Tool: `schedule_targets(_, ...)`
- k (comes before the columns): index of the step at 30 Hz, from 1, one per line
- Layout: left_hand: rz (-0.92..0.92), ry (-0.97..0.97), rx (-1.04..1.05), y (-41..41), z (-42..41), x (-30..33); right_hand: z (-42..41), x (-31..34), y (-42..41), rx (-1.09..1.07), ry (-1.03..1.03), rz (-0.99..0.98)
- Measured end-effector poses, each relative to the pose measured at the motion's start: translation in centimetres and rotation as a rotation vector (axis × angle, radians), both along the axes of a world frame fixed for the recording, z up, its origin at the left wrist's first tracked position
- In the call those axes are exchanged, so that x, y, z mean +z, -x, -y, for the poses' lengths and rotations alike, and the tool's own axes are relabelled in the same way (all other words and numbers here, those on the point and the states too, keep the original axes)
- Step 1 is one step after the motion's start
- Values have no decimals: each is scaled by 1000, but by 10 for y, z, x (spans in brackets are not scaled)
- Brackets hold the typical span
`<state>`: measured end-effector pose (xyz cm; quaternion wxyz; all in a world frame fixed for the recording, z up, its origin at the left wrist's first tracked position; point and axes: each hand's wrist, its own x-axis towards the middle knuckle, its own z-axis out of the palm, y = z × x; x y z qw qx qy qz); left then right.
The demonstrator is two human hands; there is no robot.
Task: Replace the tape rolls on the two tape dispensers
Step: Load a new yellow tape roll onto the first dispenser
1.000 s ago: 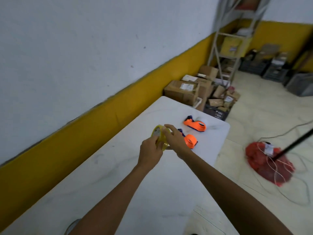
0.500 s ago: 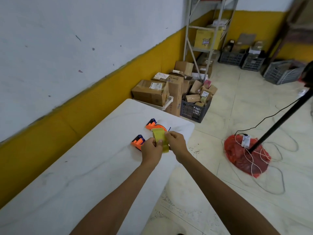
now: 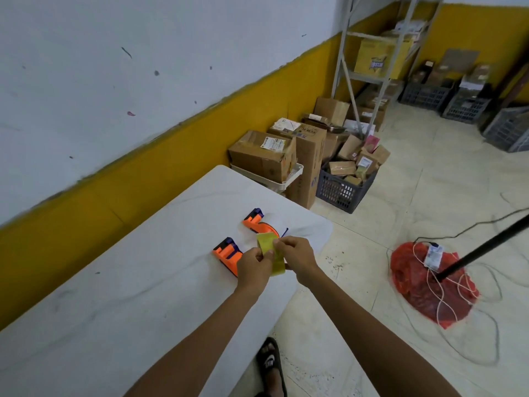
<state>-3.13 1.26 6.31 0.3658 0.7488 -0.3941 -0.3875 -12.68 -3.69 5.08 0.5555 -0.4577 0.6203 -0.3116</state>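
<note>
Two dispensers (image 3: 229,257) (image 3: 259,223) on table (image 3: 114,296); boxes (image 3: 262,154) behind table.

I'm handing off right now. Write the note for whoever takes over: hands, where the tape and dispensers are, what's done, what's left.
Left hand and right hand: both pinch the yellowish tape roll, held just above the white table near its far end.
Near orange dispenser: lying on the table, partly hidden behind the left hand.
Far orange dispenser: lying on the table just beyond the roll.
Done: a roll is in hand. Whether either dispenser holds tape cannot be told from here.
Left: fit this roll into one dispenser, then reload the other. No second roll is in view.
</note>
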Motion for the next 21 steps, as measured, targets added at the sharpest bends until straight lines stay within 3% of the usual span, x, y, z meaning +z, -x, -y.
schedule_targets(10,-69,-77,131,-33,82,-36,91,-31,-38,178,-40,-114)
schedule_targets(21,-100,-123,359,-49,98,-58,134,-71,-56,413,-119,-140)
